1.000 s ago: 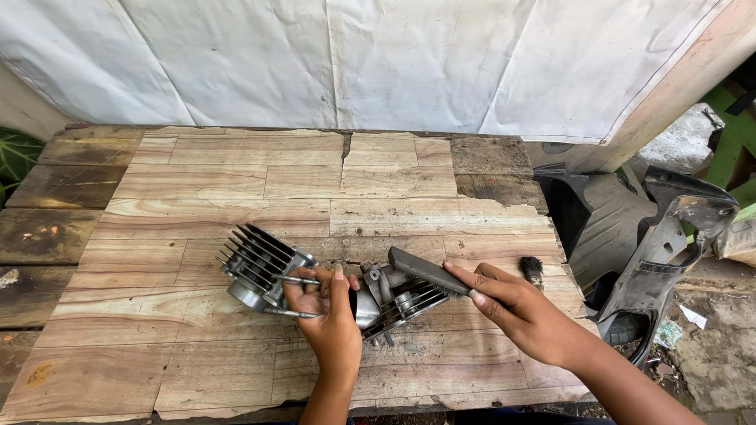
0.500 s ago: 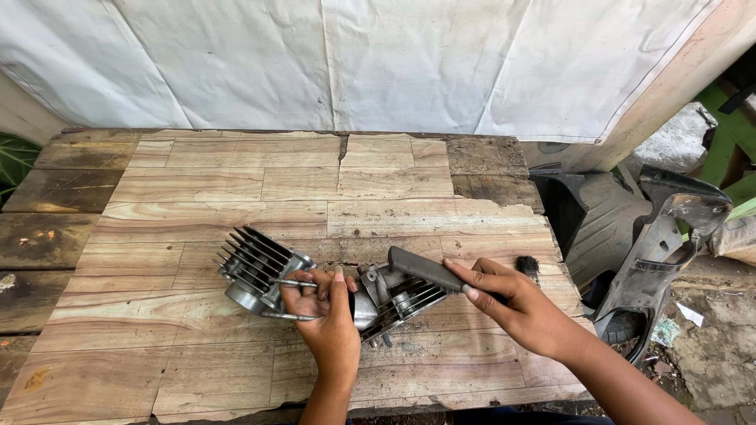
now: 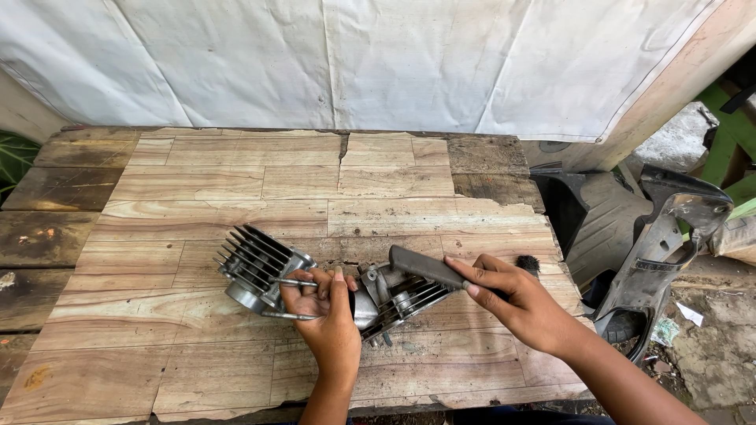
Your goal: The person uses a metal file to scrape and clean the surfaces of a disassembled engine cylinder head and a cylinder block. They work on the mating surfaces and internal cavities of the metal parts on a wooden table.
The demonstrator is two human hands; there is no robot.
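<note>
Metal engine part stays clasped by left hand; right hand's grip keeps pinching brush

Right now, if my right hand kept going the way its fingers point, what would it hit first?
The right hand points left, so it would probably meet the finned engine part first, then the left hand gripping it; depth is unclear.
</note>
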